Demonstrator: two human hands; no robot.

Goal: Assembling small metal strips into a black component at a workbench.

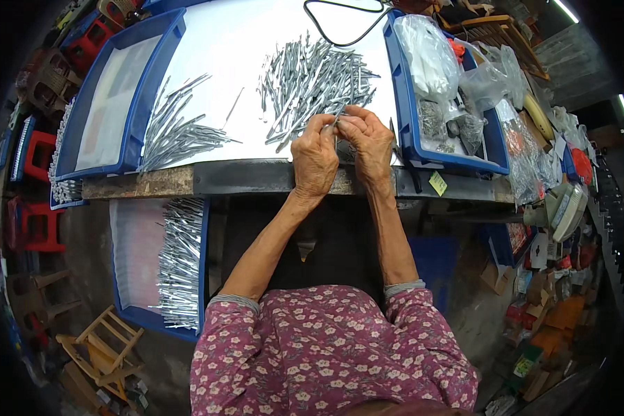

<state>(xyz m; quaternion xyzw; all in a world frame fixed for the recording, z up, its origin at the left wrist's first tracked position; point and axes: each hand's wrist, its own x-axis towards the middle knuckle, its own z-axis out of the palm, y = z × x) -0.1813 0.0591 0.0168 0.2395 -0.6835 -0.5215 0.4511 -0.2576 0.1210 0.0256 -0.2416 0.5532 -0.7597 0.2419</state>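
Observation:
At the table's front edge, my left hand (315, 161) and my right hand (369, 151) meet, fingertips pinched together. Between them is a slim grey metal rod (336, 129), mostly hidden by the fingers. Just beyond my hands lies a large heaped pile of similar slim metal rods (315, 82). A smaller, looser pile of rods (180, 132) spreads to the left, with a single rod (234, 104) apart from it.
A blue tray (161, 62) stands at left. At right, another blue tray (412, 132) holds plastic bags and small parts. A black cord loop (340, 43) lies at the back. Below the table edge, a blue bin (135, 260) holds many shiny rods. A wooden stool (104, 350) stands lower left.

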